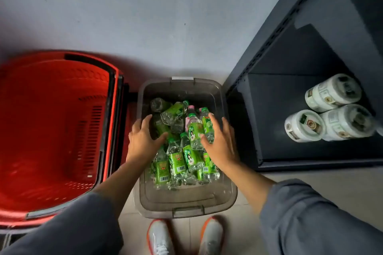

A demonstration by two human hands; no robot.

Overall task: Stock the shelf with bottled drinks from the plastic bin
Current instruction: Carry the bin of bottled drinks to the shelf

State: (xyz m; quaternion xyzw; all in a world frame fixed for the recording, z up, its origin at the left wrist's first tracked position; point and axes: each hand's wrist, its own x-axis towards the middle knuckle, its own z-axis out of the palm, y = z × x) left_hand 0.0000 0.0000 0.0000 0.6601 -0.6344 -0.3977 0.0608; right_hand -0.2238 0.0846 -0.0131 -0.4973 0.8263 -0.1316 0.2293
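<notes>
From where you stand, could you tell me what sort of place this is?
Probably a small shop: a red shopping basket, dark metal shelving with goods, and a plastic bin of bottled drinks.

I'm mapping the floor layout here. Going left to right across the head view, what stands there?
Red shopping basket → clear plastic bin of green-labelled bottles → dark shelf holding white jars.

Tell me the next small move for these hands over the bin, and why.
Probably close the right hand on the upright green-labelled bottle beside its fingers. Both hands, the left hand too, hover open above the bottles in the plastic bin, holding nothing, and the shelf has bare room.
</notes>
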